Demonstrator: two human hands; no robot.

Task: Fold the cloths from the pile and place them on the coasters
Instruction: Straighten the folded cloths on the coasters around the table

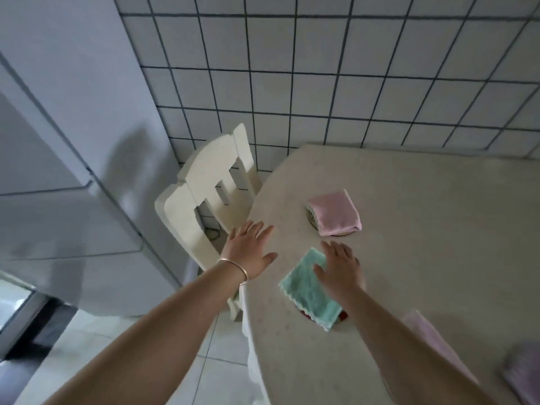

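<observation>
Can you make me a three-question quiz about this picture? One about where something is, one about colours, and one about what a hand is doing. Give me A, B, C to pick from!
1. Where does the pink cloth lie?
A. On a coaster on the table
B. On the chair
C. On the floor

2. What colour is the cloth under the right hand?
A. Yellow
B. Green
C. Black

3. What is the left hand doing?
A. Gripping the pink cloth
B. Holding a cup
C. Spread open at the table's edge, holding nothing

Answers:
1. A: the coaster's rim peeks out from under the folded pink cloth.
2. B: the green cloth lies beneath the flat right hand, over a red coaster.
3. C: its fingers are straight, with nothing in them.
</observation>
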